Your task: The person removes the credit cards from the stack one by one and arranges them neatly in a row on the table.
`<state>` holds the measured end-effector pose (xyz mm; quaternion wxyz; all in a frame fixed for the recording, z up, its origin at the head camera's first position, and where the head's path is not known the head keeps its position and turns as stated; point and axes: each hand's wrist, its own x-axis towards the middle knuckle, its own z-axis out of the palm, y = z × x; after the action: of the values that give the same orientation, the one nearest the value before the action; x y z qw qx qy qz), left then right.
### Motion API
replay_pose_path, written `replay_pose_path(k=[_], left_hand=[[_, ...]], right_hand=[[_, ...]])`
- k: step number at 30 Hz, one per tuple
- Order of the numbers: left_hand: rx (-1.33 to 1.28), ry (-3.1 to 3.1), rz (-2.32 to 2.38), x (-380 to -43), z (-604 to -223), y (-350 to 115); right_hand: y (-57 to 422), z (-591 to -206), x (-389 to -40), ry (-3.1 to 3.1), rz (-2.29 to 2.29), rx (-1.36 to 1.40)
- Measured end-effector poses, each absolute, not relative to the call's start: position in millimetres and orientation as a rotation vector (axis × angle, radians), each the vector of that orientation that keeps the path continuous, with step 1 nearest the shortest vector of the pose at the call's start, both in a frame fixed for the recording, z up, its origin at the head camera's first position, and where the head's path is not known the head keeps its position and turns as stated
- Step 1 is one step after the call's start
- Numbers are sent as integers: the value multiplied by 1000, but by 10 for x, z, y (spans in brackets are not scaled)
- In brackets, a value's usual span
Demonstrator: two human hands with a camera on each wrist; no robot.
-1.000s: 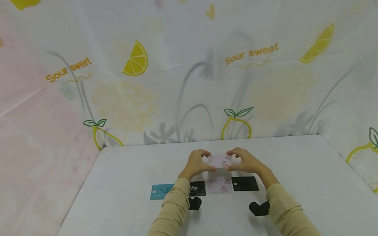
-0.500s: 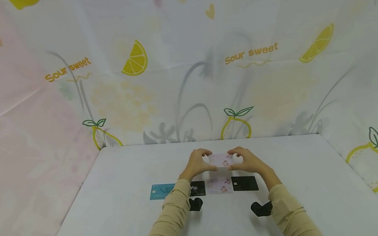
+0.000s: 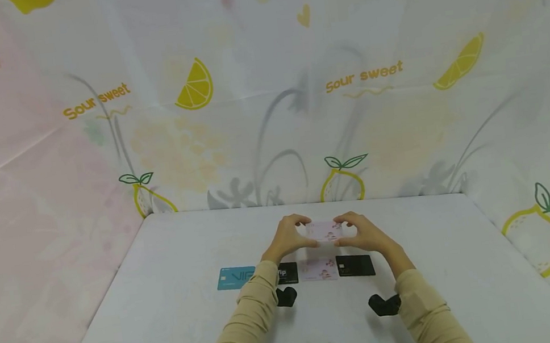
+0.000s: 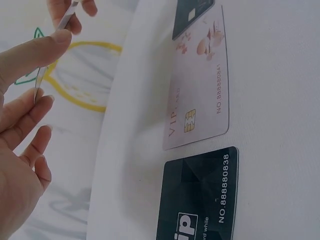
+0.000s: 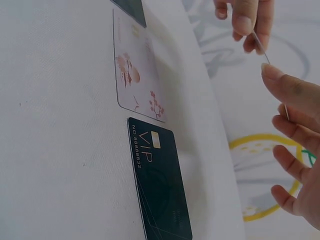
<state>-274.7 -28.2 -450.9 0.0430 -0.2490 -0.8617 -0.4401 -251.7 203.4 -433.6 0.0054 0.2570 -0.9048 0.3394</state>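
Both hands hold up one pale pink card with a floral print, above the table beyond a row of cards. My left hand pinches its left end between thumb and fingers. At the other end, my right hand pinches it the same way. Seen from the wrists, the card shows nearly edge-on. Lying in the row are a blue VIP card, a black Vip card partly hidden by the left arm, a matching pink card, and a black card with a gold chip.
The white table meets a fabric backdrop printed with lemons at its back edge. Black wrist-worn pieces stick out inward from both sleeves, low over the table in front of the cards.
Both hands have shifted slightly to the right with the pink card between them. The right forearm has also moved a little rightward. The cards in the row stay where they were.
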Motion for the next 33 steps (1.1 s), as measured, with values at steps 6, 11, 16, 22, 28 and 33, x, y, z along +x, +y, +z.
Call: replay_pose_path(k=[6,11,16,22,28,33], left_hand=[[-779,-2639,-1349,-2726,-4477,-243],[-774,-2648,-1344,-2721,-4477,-204],[-777,-2655,-1343,-2732,-4490,-170],[-770,-2698,-1363,-2743,-4503,-137],[-766,-2719,-1397,-2726,-4511,-117],[-782,-2701,-1390,-2731,-4506,-98]], right_hand=[[2071,-4306,-2476,-2821,1098,797],[2102,-4303,-2474,-2840,1095,785],[2133,-4314,-2478,-2846,1077,785],[2162,-4313,-2468,-2876,1084,758],[2184,-4316,-2473,-2898,1074,734],[2205,-4290,-2454,-2887,1108,737]])
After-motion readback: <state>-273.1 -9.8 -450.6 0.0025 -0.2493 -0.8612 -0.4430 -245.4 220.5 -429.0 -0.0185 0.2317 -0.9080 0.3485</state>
